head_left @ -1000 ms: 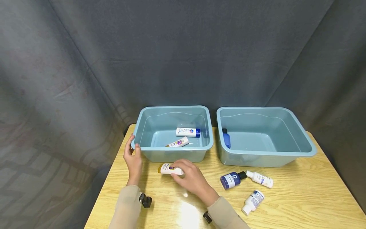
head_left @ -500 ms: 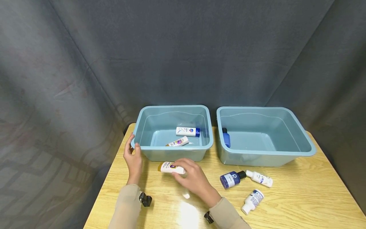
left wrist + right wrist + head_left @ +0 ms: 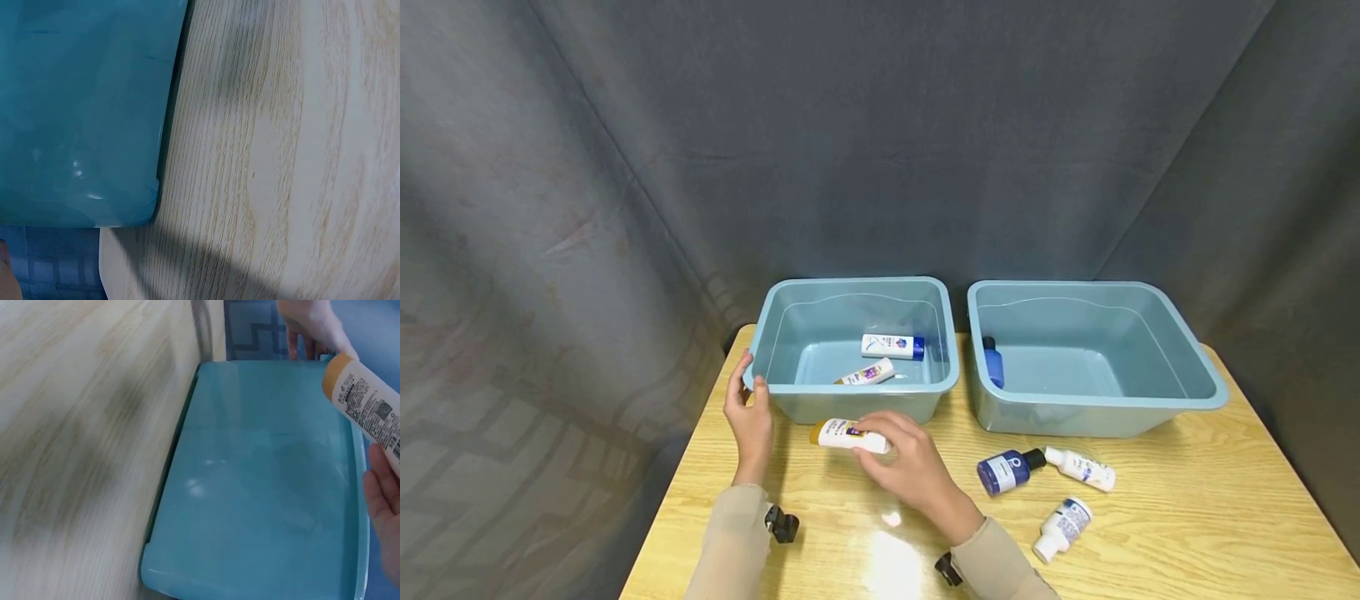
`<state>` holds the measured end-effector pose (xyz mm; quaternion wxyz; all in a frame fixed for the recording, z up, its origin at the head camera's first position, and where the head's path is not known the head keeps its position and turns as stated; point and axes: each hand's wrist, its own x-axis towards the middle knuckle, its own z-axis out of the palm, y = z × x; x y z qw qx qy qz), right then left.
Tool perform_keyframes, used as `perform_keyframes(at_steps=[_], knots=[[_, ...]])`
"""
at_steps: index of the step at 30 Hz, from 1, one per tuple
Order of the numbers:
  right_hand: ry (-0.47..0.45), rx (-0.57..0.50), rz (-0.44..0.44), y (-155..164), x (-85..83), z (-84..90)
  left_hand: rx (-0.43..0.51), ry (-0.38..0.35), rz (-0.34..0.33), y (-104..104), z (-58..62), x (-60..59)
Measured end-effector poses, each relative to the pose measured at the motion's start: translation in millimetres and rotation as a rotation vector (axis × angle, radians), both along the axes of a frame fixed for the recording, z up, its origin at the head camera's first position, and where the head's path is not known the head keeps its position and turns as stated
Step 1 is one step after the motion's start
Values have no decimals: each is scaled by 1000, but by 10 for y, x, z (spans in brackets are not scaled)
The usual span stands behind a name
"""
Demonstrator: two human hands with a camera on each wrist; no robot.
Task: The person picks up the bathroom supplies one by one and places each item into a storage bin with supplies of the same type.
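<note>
Lifted slightly: right hand point(image 3: 910, 467) grips a bottle point(image 3: 842, 434).
Left hand point(image 3: 749, 417) grips the left tub's point(image 3: 790, 400) corner.

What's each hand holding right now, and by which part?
Right hand grips the white bottle by its base end, orange cap end free. Left hand holds the left tub by its near-left rim corner.

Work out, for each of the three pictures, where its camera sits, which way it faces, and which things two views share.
Head: above the table, looking forward and down; shows both tubs, left hand on the left tub's rim, right hand gripping the yellow-capped bottle.
Left wrist: looks at the left tub wall and tabletop; barely any hand.
Right wrist: faces the tub, bottle, both hands.
Shared: left tub, table.
</note>
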<state>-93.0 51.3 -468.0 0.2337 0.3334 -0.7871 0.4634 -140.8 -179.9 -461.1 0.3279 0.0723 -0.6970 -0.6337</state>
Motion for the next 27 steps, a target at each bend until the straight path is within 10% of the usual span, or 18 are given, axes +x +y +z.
perform_keyframes(at_steps=[27], knots=[[20,-105,-27,-72,-82,361,3,3,-3,13,-9,12]])
